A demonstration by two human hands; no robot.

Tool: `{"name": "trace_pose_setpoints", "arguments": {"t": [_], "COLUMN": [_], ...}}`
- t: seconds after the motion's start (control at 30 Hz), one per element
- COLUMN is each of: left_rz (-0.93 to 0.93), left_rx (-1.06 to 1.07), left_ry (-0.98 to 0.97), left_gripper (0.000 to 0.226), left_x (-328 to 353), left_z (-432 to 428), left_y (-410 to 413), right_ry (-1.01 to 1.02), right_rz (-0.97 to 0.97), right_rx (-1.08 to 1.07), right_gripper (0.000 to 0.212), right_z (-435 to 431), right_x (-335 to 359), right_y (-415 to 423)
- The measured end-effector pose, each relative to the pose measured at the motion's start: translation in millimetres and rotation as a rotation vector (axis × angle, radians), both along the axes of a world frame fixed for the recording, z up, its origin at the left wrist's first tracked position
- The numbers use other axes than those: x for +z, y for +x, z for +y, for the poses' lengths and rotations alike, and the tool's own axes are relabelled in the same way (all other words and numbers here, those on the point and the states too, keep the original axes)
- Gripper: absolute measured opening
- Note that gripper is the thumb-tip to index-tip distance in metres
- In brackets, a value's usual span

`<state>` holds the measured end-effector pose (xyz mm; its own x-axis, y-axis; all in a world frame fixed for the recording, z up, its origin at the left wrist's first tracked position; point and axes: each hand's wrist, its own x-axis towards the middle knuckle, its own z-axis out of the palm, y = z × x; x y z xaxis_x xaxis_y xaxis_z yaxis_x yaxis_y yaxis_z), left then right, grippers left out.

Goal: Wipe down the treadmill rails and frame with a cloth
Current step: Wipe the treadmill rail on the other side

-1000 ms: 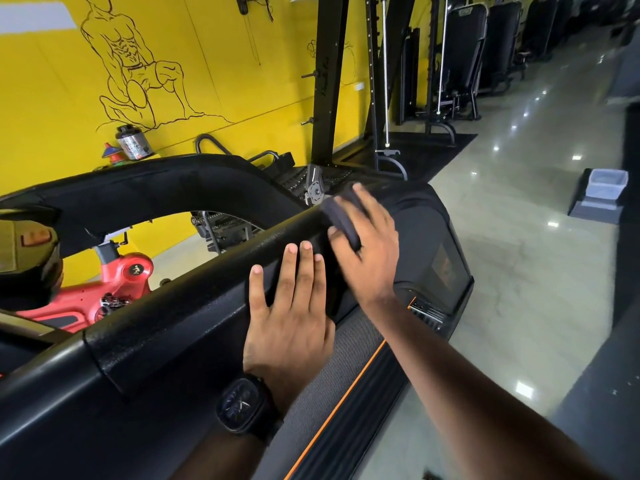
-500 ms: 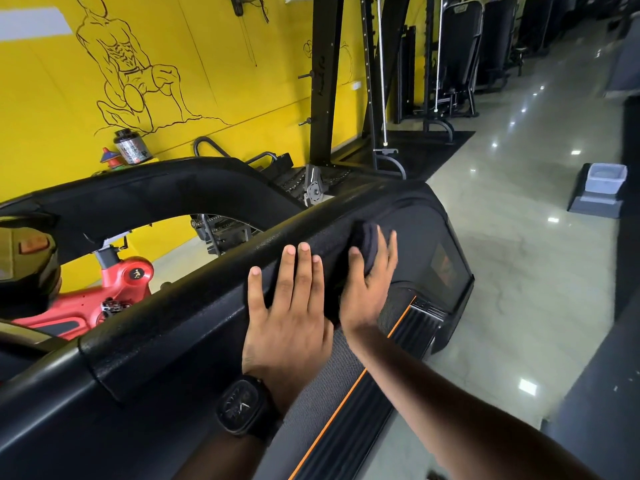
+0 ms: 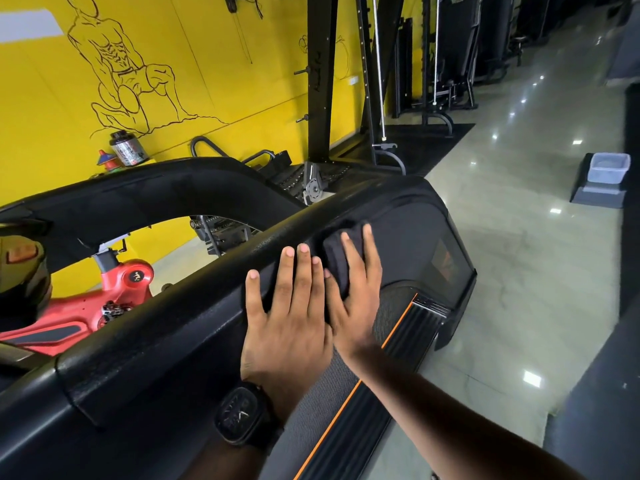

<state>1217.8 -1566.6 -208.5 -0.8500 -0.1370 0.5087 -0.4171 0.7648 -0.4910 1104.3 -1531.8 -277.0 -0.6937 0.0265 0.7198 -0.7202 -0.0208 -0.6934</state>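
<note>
Cloth [image 3: 334, 258] mostly covered by right hand [image 3: 356, 299], only its upper and left folds showing; right hand's thumb side partly behind left hand [image 3: 287, 323]; treadmill rail [image 3: 173, 306] cut off at left edge; jar [image 3: 129, 150] label too small to read.

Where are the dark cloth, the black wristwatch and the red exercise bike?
Dark folded cloth [image 3: 336, 259], head view, its bunched middle.
Black square wristwatch [image 3: 239, 419], head view, its face.
Red exercise bike [image 3: 121, 283], head view, its red frame.
</note>
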Motion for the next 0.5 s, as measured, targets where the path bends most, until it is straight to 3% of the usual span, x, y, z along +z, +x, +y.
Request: {"name": "trace_pose_setpoints", "arguments": {"t": [0.07, 0.1, 0.23, 0.27, 0.4, 0.43, 0.5], "left_rz": [-0.006, -0.01, -0.022, -0.023, -0.006, -0.007, -0.02], "left_rx": [-0.003, -0.001, 0.007, 0.005, -0.016, -0.018, -0.014], "left_ry": [-0.001, -0.001, -0.008, -0.007, -0.002, -0.003, -0.011], "left_gripper": [0.073, 0.073, 0.074, 0.074, 0.072, 0.072, 0.074], "left_x": [-0.1, 0.4, 1.8, 1.9, 1.8, 1.7, 2.4], "left_z": [-0.1, 0.0, 1.6, 2.0, 1.5, 1.5, 1.8], "left_y": [-0.1, -0.5, -4.7, -6.5, -11.1, -11.6, -12.2], "right_ry": [0.044, 0.023, -0.201, -0.187, 0.062, 0.063, -0.068], "right_rz": [0.114, 0.074, -0.487, -0.464, 0.175, 0.193, -0.083], "right_rx": [-0.052, -0.071, -0.025, -0.017, -0.031, -0.056, -0.076], "right_gripper": [0.052, 0.052, 0.058, 0.058, 0.051, 0.052, 0.056], "right_z": [3.2, 2.5, -1.4, -0.8, 6.5, 5.6, 1.7], "right_x": [6.2, 7.9, 17.2, 18.4, 18.0, 19.1, 19.1], "right_y": [-20.6, -30.0, -31.6, -25.6, -28.6, -39.1, -57.9]}}
